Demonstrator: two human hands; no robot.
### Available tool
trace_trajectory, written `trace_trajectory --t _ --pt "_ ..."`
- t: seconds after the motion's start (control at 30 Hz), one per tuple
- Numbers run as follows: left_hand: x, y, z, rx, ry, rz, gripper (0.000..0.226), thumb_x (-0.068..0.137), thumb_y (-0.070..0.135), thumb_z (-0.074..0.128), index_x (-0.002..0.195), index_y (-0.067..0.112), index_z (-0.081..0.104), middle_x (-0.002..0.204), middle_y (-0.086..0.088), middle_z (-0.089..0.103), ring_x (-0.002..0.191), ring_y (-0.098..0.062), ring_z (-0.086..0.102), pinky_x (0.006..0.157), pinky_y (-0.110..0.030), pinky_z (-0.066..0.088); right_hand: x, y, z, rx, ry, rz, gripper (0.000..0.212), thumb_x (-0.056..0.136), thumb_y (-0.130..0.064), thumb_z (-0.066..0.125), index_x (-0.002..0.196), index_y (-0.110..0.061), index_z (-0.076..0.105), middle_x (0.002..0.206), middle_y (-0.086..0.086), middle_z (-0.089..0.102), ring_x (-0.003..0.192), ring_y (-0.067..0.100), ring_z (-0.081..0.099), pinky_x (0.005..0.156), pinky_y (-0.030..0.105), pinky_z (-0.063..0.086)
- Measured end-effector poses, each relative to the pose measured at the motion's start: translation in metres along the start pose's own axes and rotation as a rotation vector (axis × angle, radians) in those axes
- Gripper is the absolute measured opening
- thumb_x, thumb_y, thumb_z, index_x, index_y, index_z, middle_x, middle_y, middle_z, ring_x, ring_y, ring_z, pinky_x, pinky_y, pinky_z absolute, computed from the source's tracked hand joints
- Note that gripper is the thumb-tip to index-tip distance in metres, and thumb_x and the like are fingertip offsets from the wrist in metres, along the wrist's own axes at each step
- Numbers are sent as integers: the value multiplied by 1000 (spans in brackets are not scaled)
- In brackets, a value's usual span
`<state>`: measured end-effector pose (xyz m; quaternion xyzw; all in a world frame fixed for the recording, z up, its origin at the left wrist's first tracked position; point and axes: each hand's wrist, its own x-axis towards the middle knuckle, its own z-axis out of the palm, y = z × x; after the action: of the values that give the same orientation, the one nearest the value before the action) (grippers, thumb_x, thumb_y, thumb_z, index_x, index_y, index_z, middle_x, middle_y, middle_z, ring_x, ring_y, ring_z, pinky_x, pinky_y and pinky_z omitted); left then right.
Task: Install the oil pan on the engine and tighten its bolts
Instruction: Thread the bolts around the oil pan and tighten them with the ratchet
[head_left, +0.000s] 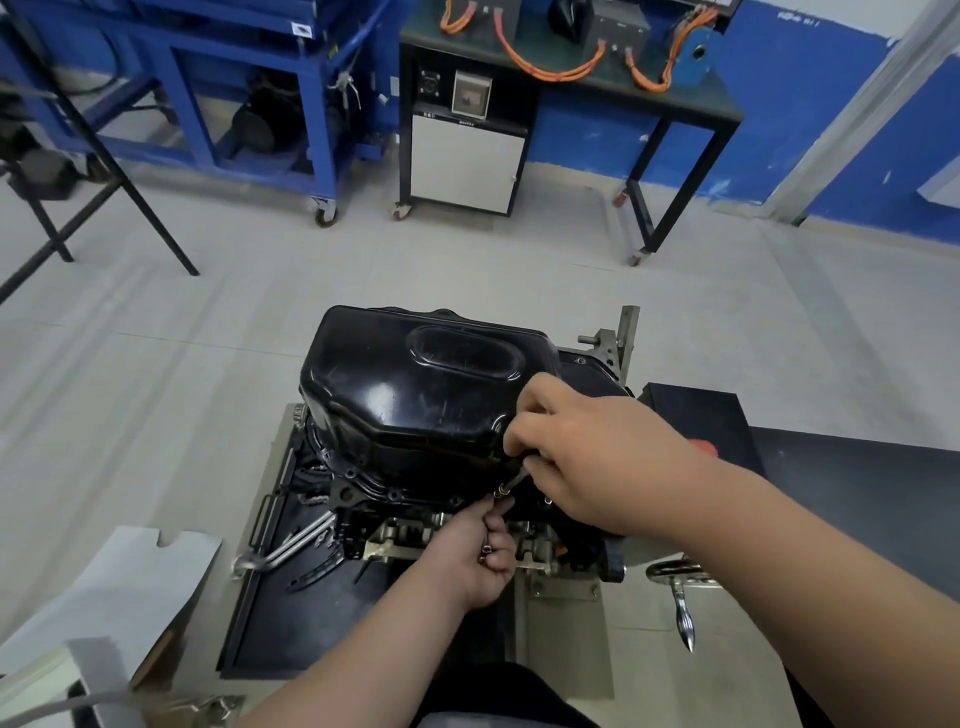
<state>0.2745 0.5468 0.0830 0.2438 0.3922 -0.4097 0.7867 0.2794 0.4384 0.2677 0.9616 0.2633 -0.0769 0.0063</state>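
A glossy black oil pan (415, 395) sits upside-down on the engine (457, 525), its flange lined with bolt holes along the near edge. My right hand (597, 457) reaches over the pan's near right corner and pinches a small bolt (506, 487) at the flange. My left hand (475, 551) is curled just below, gripping several spare bolts (485, 552), its fingertips up against the same spot. The hole under the bolt is hidden by my fingers.
The engine rests on a stand with a black tray (291, 613) holding a chrome wrench (291, 545). A chrome crank handle (680, 603) juts out at right. A black bench (857, 488) lies to the right, white board (104, 587) at left. Blue carts and a cabinet stand across the floor.
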Motion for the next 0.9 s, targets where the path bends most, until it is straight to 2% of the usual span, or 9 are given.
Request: trace_trajectory --t 0.17,0.3,0.4,0.47,0.57,0.63,0.73,0.83,0.9 --pt "0 3 3 -25 -18 -19 22 95 29 47 84 14 58 39 8 37 27 -5 30 25 -12 17 -3 -2 0 73 -79 -14 36 90 -19 45 123 -33 43 112 -11 43 91 13 53 72 29 43" --pt "0 2 4 -25 -8 -17 21 95 29 47 87 13 58 40 8 38 27 -5 30 26 -11 17 1 -7 1 -49 -53 26 27 97 -29 38 124 -29 45 109 -5 48 82 22 57 62 32 43" --pt "0 1 3 -26 -11 -9 20 95 29 47 89 13 58 40 8 38 27 -5 30 26 -10 17 7 -8 3 -175 1 92 31 99 -41 30 118 -24 48 105 -4 56 83 23 61 57 30 38" --pt "0 2 3 -25 -17 -3 20 95 29 46 87 14 57 39 8 38 27 -5 30 26 -11 16 8 -9 2 -144 -6 101 30 96 -44 35 117 -25 47 106 -5 55 83 22 60 57 30 36" --pt "0 2 4 -14 -13 4 22 96 29 45 83 15 56 40 8 37 27 -4 29 26 -11 15 7 -8 -1 -44 -69 56 30 91 -30 46 121 -29 41 112 -6 45 70 22 52 55 32 39" --pt "-3 2 3 69 20 37 20 96 29 46 86 15 57 41 8 37 28 -4 29 27 -11 16 9 -7 0 -58 -83 55 28 92 -26 45 120 -30 43 110 -6 48 73 22 54 60 35 44" --pt "-19 5 -4 403 138 302 21 94 29 52 87 12 62 42 7 39 31 -5 31 31 -13 20 13 -6 3 -151 11 123 24 98 -37 34 114 -25 47 101 -4 58 82 23 60 57 32 40" --pt "-47 16 -14 932 294 871 13 82 33 67 74 24 72 49 7 59 42 0 49 43 -17 39 14 -6 5 -124 47 135 24 95 -40 37 109 -23 46 98 -3 59 83 24 60 56 32 38" --pt "-71 23 -12 1072 208 1126 3 75 38 68 73 38 71 61 9 66 53 1 54 51 -13 42 12 -5 2 -38 16 81 25 91 -31 45 115 -24 43 106 -3 54 82 24 60 57 33 41"
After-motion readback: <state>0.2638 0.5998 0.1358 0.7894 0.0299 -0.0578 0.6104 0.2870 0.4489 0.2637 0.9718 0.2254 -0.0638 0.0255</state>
